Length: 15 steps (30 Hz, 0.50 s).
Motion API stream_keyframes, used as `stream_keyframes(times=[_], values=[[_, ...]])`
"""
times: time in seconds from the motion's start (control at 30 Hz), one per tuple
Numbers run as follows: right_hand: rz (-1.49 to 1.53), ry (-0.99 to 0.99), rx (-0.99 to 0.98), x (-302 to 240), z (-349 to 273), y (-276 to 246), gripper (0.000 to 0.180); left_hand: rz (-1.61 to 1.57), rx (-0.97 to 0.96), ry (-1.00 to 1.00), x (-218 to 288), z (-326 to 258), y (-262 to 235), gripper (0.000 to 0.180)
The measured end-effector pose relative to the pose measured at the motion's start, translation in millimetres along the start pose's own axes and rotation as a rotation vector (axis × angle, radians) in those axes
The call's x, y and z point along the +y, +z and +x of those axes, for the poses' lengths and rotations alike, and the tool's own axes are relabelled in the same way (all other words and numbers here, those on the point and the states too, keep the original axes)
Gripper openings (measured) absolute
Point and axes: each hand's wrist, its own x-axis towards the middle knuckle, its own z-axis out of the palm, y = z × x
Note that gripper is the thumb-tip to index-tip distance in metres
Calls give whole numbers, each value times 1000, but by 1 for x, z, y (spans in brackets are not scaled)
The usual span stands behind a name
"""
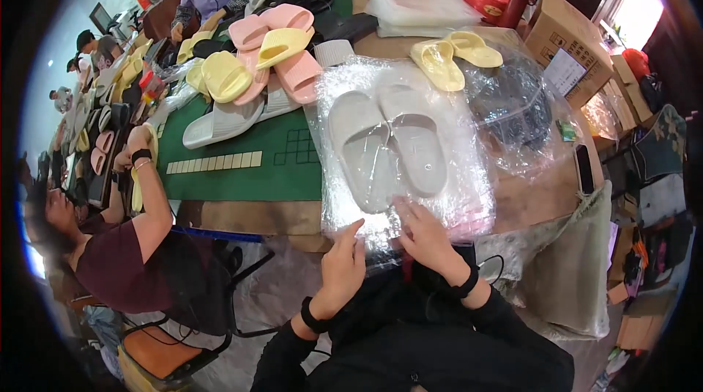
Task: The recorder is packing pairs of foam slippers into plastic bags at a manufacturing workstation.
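Note:
A pair of light grey slide slippers (359, 161) lies side by side, toes away from me, on a stack of clear plastic bags (469, 187). Glossy streaks cross them, so they seem to be under a layer of clear film. At the near edge of the stack, my left hand (343, 266) has its index finger stretched out, close to the plastic. My right hand (426, 237) rests its extended fingers on the film just below the slippers' heels. I see nothing gripped in either hand.
Yellow slippers (439, 64) lie beyond the stack, beside crumpled clear bags (512, 106). Pink, yellow and grey slippers (299, 75) are piled on the green mat (242, 183). A phone (584, 169) sits at the right edge. A co-worker (124, 260) sits at left; others work across the table.

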Motion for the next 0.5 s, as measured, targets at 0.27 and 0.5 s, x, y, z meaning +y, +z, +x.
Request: stream_keyframes(times=[0.27,0.5], values=[[12,-9,-109,10,5,-10,25,-253,-234,-148,11,-2,3,36],[165,-45,-257,-43,-5,-55,28,-518,-297,-255,-3,-4,0,29]])
